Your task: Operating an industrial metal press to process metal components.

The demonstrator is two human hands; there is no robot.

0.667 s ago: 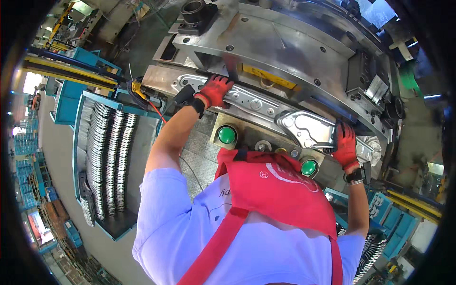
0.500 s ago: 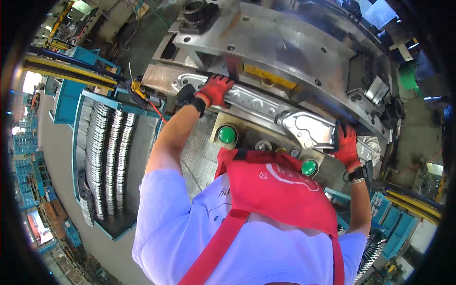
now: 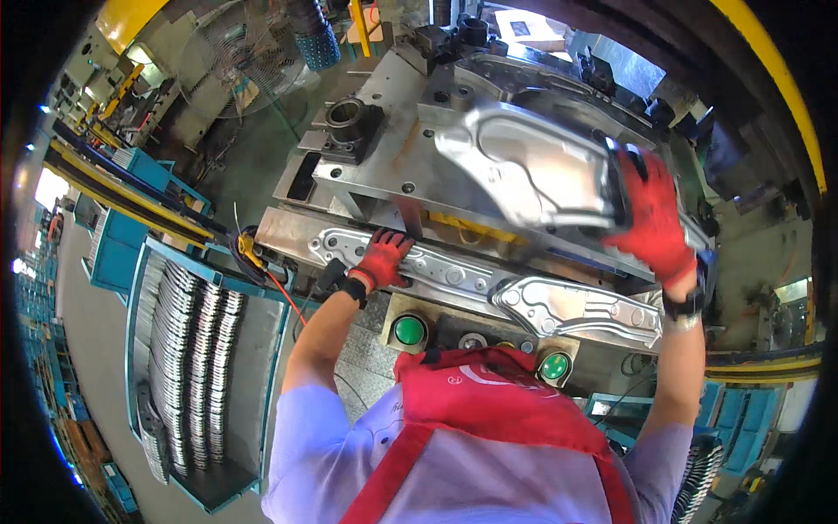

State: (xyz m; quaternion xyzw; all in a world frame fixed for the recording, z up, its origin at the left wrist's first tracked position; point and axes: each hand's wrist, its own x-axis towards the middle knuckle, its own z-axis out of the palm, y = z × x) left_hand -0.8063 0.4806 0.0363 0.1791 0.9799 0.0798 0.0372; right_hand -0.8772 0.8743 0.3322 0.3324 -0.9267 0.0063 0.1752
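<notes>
My left hand, in a red glove, is closed over the left part of a long silvery stamped metal part, its fingers over the far edge and its thumb at the near side. This part lies on the ledge in front of me, with a wider plate-like section toward its right. In my right hand, also gloved in red, is a stamped metal panel, gripped at its right end. The panel is raised and tilted above the press die, its outline blurred by motion.
Two green push buttons sit on the box between me and the ledge. A blue bin with rows of stacked metal parts stands at left. A round die post and a floor fan lie beyond.
My right hand has risen from the right end of the ledge, lifting a metal panel over the die. My left hand stays on the long part. The view has tilted up.
</notes>
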